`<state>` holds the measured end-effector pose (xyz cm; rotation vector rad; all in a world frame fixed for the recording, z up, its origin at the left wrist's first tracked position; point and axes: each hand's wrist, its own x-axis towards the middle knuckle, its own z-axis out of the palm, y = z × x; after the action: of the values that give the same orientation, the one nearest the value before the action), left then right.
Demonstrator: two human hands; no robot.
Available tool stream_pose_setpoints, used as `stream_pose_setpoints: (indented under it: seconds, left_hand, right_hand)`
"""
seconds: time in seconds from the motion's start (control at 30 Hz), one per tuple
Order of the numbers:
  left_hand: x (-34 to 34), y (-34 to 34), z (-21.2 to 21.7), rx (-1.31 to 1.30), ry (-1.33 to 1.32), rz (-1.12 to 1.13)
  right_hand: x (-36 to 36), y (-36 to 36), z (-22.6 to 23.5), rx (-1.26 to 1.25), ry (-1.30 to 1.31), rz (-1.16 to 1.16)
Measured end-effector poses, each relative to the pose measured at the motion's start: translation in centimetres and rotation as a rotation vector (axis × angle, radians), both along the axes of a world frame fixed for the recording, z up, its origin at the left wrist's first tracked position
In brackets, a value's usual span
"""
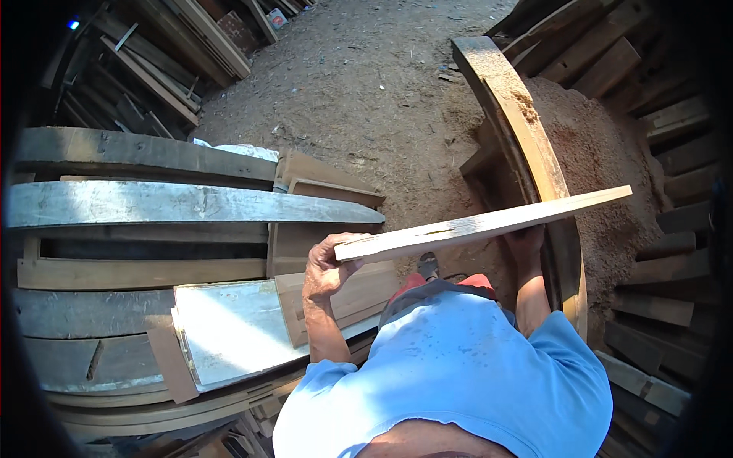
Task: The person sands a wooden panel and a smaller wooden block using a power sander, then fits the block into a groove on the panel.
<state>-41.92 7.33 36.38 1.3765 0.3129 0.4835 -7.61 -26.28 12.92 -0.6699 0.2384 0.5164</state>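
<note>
On the left of the ground (359, 99), a big pile (145, 271) has its long pieces lying mostly flat and side by side, I think so that they rest steady. On the right, a heavy beam (546, 145) runs from far to near, with sawdust (611, 164) around it. The plank (481, 224) is up in front of the person's body, across the gap, its right part passing over the beam. It is held at two places well apart, which probably keeps its length balanced. The left hand (328, 267) grips the left end, fingers closed around it, with the thumb on the near side. The right hand (525, 240) is under the right part, seemingly to carry the weight from below.

Some things I cannot make out. The lower layers of the pile are in shadow, and the near end of the beam goes behind the shirt (450, 366). Whether the plank touches the beam, I cannot tell. The plank covers the fingers of the right hand, so their closing is not visible. Only one shoe (428, 266) shows clearly.
</note>
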Motion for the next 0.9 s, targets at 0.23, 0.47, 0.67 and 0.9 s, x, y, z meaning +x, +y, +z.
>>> stream_pose_setpoints:
  seconds: [0.23,0.47,0.67,0.9]
  left_hand:
    - [1.5,-1.4,2.1,0.423,-0.142,0.009]
    - [1.1,-1.9,-1.2,0.492,-0.018,0.298]
    - [2.8,-1.8,-2.8,0.309,-0.114,0.239]
    - [3.2,-1.6,-3.2,0.259,-0.141,0.197]
  right_hand:
    - [1.5,-1.3,-2.4,0.055,0.012,0.047]
    - [2.0,-3.3,-4.9,0.099,0.023,0.057]
    - [2.1,-4.6,-6.2,0.140,0.021,0.040]
    - [2.2,-5.1,-7.3,0.204,0.008,0.051]
